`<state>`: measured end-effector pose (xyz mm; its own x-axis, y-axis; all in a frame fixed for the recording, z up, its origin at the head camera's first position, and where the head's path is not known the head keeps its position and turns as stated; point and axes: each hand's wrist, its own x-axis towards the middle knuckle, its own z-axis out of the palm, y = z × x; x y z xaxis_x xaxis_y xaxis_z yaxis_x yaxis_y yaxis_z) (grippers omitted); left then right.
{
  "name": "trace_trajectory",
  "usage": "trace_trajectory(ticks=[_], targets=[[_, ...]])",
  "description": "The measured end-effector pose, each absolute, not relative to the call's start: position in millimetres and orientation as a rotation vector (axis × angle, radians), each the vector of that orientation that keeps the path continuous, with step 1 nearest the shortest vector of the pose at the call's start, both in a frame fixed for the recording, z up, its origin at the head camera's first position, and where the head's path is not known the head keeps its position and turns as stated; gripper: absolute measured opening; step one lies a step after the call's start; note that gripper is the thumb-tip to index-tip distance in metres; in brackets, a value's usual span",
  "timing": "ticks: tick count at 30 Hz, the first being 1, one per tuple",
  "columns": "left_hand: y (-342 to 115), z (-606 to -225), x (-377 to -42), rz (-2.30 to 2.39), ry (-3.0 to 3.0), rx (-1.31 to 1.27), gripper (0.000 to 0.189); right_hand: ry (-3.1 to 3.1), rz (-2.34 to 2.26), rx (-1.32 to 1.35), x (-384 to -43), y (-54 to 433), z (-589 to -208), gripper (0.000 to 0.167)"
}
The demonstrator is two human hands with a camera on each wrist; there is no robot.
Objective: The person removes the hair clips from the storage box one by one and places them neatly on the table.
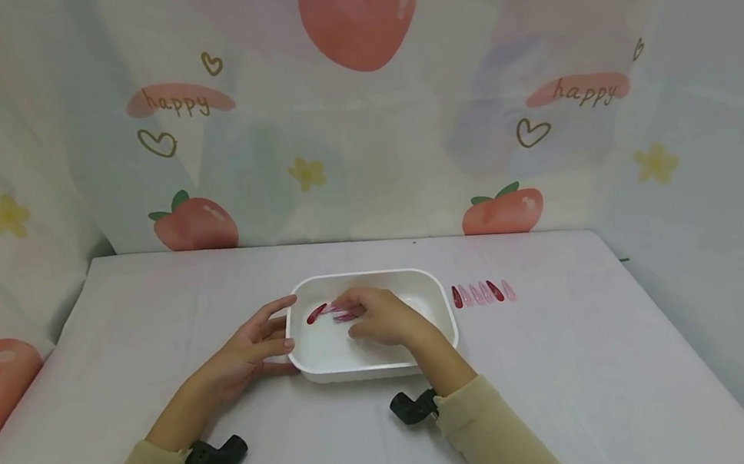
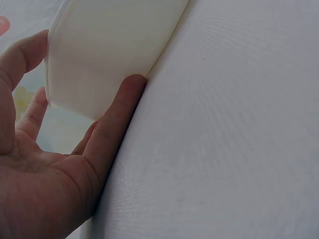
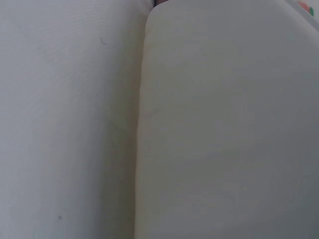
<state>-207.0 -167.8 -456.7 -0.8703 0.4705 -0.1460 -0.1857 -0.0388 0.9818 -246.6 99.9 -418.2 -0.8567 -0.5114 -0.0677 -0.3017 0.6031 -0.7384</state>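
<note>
Tabletop (image 1: 316, 455) | tray (image 1: 361, 373): long axis sideways | its red clip (image 1: 315, 314): slants away rightward | left hand (image 1: 244, 354): spread | right hand (image 1: 383, 318): hold unclear

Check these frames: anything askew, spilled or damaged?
No spill or damage shows. Mildly untidy only: the hair clips in the white tray lie at mixed angles, unlike the neat row of clips on the table to its right. The right hand partly covers the tray group.

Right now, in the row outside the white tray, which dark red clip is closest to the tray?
The row's leftmost clip, beside the tray; the other dark red clip lies farther right, between two pink clips.
</note>
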Motion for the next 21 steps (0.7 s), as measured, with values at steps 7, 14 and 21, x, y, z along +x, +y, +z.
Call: trace_trajectory(ticks=[7, 14, 21], targets=[[-167.1, -454.0, -206.4, 1.948, 1.809, 0.288, 0.072, 2.62, -1.036, -0.64, -246.3, 99.4, -418.5, 0.045], [-166.7, -455.1, -207.2, 1.947, 1.813, 0.291, 0.071, 2.662, -0.894, -0.647, -245.7, 99.2, -420.1, 0.039], [-167.2, -456.0, -206.8, 1.949, 1.805, 0.305, 0.072, 2.726, -0.685, -0.794, -243.0, 97.4, -420.7, 0.029]])
